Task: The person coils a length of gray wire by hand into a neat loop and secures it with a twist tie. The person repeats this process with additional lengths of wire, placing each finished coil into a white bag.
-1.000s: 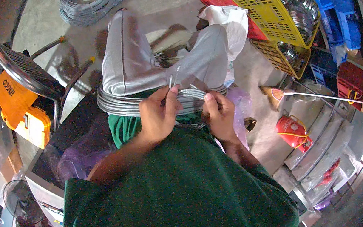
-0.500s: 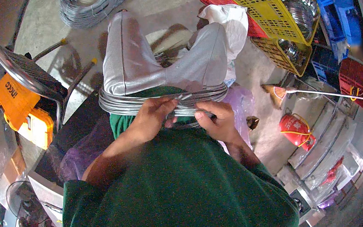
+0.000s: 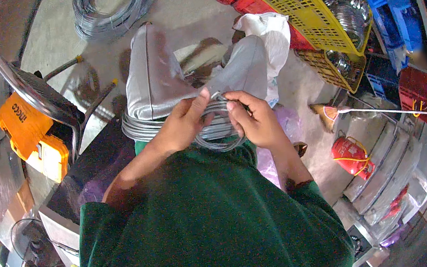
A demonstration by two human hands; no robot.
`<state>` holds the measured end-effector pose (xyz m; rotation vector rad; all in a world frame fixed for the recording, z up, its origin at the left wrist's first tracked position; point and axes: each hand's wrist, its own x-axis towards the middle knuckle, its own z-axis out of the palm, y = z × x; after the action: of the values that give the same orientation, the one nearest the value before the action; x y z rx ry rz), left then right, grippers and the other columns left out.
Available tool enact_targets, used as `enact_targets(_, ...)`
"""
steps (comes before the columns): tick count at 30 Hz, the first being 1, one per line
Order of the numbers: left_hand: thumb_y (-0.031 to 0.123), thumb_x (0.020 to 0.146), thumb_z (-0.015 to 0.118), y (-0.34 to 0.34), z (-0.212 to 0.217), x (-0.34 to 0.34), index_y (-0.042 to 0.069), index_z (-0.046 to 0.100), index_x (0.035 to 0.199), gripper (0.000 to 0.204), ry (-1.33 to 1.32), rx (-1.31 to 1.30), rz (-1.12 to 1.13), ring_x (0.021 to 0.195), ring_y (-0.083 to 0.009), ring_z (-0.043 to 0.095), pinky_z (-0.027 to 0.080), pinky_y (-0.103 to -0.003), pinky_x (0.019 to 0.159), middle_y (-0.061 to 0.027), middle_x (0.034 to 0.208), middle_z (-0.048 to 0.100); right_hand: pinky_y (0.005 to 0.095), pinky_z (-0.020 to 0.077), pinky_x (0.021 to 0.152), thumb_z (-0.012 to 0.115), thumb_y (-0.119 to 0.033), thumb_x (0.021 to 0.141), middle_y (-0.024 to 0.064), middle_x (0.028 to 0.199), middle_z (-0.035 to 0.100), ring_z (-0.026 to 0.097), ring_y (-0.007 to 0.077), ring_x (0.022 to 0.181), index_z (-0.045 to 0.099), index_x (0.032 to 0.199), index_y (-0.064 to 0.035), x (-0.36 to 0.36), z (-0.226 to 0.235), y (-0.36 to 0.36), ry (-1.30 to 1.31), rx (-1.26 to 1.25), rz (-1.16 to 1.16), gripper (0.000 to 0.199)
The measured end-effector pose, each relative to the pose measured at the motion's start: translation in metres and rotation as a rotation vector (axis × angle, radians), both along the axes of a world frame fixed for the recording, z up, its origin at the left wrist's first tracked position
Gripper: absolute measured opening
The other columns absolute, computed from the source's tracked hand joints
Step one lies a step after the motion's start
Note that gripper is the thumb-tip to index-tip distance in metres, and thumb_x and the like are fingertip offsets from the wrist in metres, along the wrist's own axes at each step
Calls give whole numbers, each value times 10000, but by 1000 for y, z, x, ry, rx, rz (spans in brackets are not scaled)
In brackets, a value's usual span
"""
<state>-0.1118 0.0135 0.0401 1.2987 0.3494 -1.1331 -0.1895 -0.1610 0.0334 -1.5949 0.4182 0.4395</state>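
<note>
Left hand (image 3: 182, 127): pinching the grey wire coil (image 3: 213, 131) on the lap | Right hand (image 3: 255, 119): gripping the same coil at 3 o'clock, apparently holding a loose end | Around: yellow crate (image 3: 310, 5) at 1 o'clock, orange tool case (image 3: 31, 134) at 9 o'clock.

I see one view, from a camera on the person's head. It looks straight down, close over the hands and lap, and the floor curves at the edges.
</note>
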Motion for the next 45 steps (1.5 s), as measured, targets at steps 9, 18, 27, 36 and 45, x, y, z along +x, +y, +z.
enact_targets(9, 305, 1033, 478, 14, -37, 4, -7, 580, 1266, 403, -368, -207, 75, 743, -122, 583, 494, -268, 735, -35, 955, 670, 251, 361, 462, 514, -189, 1018, 15, 695, 498, 422, 86, 501, 551, 1241, -36, 19, -9, -5, 221, 636, -436, 273)
enact_targets(18, 313, 948, 648, 16, -28, 31, 27, 674, 1157, 355, -189, -92, 113, 622, -59, 504, 399, -222, 569, 14, 768, 622, 264, 495, 636, 557, -230, 1000, 51, 802, 631, 623, 122, 725, 562, 1165, 33, 30, -17, -4, -67, 138, -138, 311)
enact_targets(27, 316, 1002, 549, 38, -38, 53, -41, 585, 1258, 441, -601, 235, 91, 1123, -191, 580, 431, -312, 981, -141, 1181, 653, 294, 470, 522, 513, -243, 1016, 36, 675, 560, 591, 129, 568, 551, 943, -24, 106, -42, -42, 21, 134, 138, 234)
enact_targets(36, 282, 917, 636, 79, -57, 27, 11, 674, 1067, 312, -1050, 256, -596, 1004, -308, 625, 482, -415, 900, -156, 1040, 678, 474, 555, 786, 649, -471, 906, 134, 1043, 594, 612, 303, 970, 503, 1272, -66, 305, -124, -116, 8, 343, -653, 565)
enact_targets(45, 274, 825, 679, 90, -41, 50, 25, 697, 760, 258, -1234, -119, -860, 897, -364, 591, 460, -460, 832, -156, 872, 647, 351, 542, 701, 585, -413, 956, 82, 1005, 642, 669, 195, 835, 563, 1188, -48, 162, -159, -50, 238, 192, 90, 432)
